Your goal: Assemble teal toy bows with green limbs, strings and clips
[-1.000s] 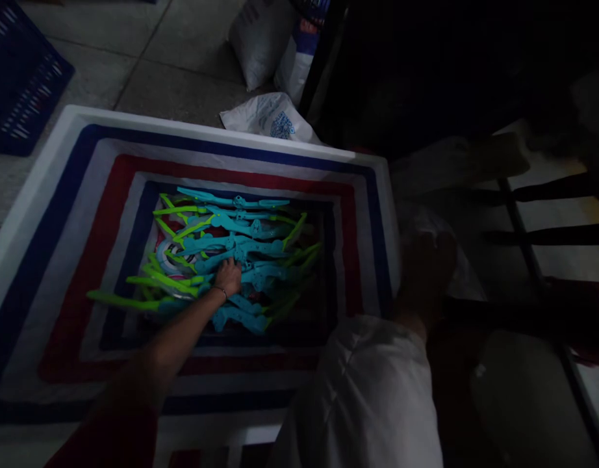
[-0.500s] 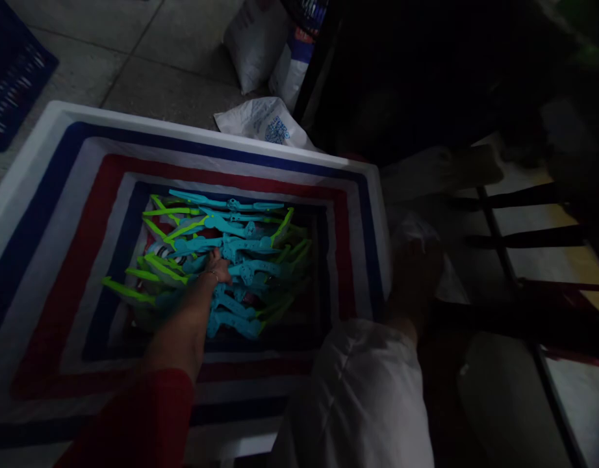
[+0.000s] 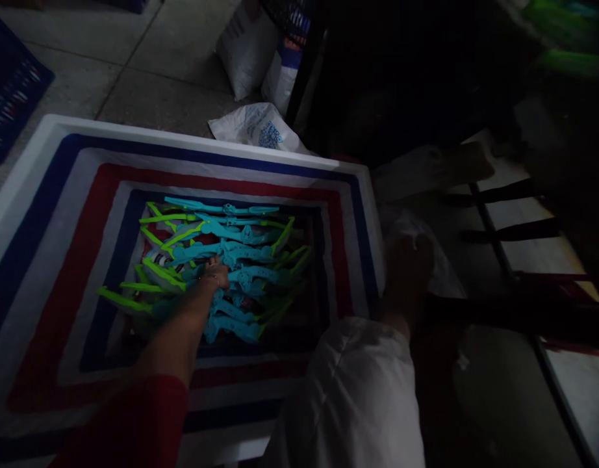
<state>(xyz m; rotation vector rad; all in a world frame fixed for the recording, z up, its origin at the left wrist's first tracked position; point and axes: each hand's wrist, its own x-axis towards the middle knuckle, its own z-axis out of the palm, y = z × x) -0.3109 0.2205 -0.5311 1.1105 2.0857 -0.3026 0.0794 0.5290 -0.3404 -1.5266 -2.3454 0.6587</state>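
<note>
My left hand reaches down into a pile of turquoise jointed plastic pieces with lime-green arms. Its fingers are curled against one turquoise piece near the middle of the pile; the fingertips are partly hidden. The pieces lie roughly in a row, one behind another, in a large tub striped white, blue and red inside. Outside the tub's right side, in deep shadow, my right hand is closed on a clear plastic bag. Little detail of its fingers shows.
A blue plastic crate stands on the floor at the upper left. Beyond the tub are white sacks and a printed white bag. Dark bars cross a pale surface at the right. Blurred green things appear at the upper right.
The view has shifted a little, so the tub sits slightly lower and further left. My left hand stays at the turquoise pieces, and my right hand stays by the plastic bag.
</note>
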